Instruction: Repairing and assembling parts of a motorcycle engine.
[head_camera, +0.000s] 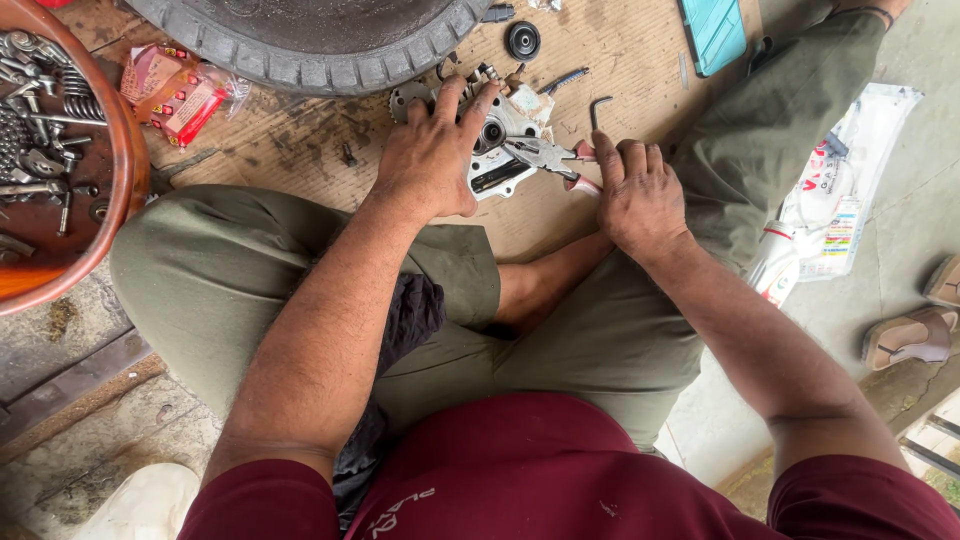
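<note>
Fingers (463, 100) of the left hand (432, 155) spread flat and press down on a pale metal engine part (500, 150), which lies on a sheet of brown cardboard (640, 45) just above the middle of the frame. That hand's wrist is bent and its forearm runs down and to the left across the bent left knee. Beside it, the right hand (638, 195) is curled tight around the red handles of a pair of pliers (548, 157), knuckles up, and the pliers' steel nose rests on the part. The right forearm comes in from the lower right of the frame.

Around the part lie a bent hex key (597, 108), a small black round piece (522, 40) and a loose bolt (349, 155). A tyre (310, 55) curves along the top edge, with a red packet in clear wrap (175, 92) at its left. A round reddish-brown tray (125, 150) of bolts and springs fills the upper left of the frame. A teal case (715, 30) sits at the top right, a white printed bag (835, 200) lies by the right knee, and sandals (910, 338) rest at the right edge.

The person sits cross-legged in olive trousers (220, 280) and a maroon shirt (520, 470).
</note>
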